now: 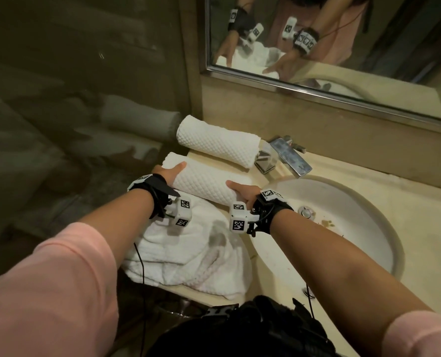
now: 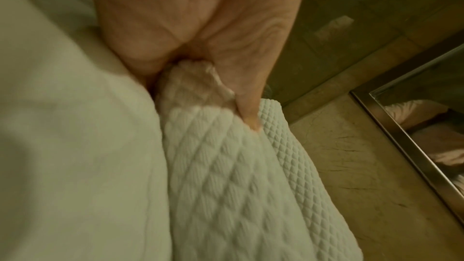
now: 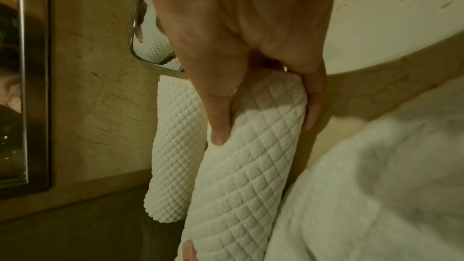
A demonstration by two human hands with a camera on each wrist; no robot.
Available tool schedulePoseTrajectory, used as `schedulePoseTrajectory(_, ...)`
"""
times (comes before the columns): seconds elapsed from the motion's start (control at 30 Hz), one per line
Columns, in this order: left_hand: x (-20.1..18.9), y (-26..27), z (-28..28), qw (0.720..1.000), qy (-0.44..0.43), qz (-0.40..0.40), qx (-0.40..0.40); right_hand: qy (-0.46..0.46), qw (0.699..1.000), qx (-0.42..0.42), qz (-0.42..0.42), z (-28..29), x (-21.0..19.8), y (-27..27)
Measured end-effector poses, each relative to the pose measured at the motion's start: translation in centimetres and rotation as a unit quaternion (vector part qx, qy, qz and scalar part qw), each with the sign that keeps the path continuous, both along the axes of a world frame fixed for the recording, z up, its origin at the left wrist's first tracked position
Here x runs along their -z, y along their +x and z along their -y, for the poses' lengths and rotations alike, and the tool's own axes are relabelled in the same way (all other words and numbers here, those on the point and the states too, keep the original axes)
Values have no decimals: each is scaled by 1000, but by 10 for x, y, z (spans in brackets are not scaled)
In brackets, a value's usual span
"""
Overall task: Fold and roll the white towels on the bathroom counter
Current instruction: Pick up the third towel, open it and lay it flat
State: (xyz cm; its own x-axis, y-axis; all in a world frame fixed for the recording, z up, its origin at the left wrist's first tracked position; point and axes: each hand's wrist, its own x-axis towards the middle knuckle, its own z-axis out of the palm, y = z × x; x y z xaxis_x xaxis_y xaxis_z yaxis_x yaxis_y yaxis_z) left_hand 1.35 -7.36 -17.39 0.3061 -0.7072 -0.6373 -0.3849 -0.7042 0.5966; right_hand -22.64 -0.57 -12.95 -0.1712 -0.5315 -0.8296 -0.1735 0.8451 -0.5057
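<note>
A person is gripping each end of a rolled towel [image 1: 204, 182], left hand [image 1: 168, 171] and right hand [image 1: 244, 193] fingers [image 3: 219, 126] curled around it, keeping it tight beside a finished roll [image 1: 218, 144] near the worktop's [image 1: 407, 191] back edge.

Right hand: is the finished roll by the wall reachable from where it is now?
Probably yes, once free: the right hand grips the near roll, and the finished roll lies just beyond, nothing between.

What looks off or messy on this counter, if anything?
Brownish specks lie in the sink basin near the drain. One white towel is crumpled at the counter's front edge with a grey patch on it, stain or shadow, cannot tell. Both rolled towels look tidy.
</note>
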Motion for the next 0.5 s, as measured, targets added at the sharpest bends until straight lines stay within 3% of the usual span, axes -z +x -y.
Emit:
schedulePoseTrajectory(0.1, 2, -3, 1, 998, -16, -15, -61, 3, 999, -42, -30, 4, 1, 5)
schedulePoseTrajectory(0.23, -8, -13, 0, 999, 9, 23, -21, 8, 994, -92, -56, 7, 4, 4)
schedulePoseTrajectory(0.5, -9, -12, -8, 1000, 16, -1, -1, -10, 991, -122, -57, -8, 4, 1)
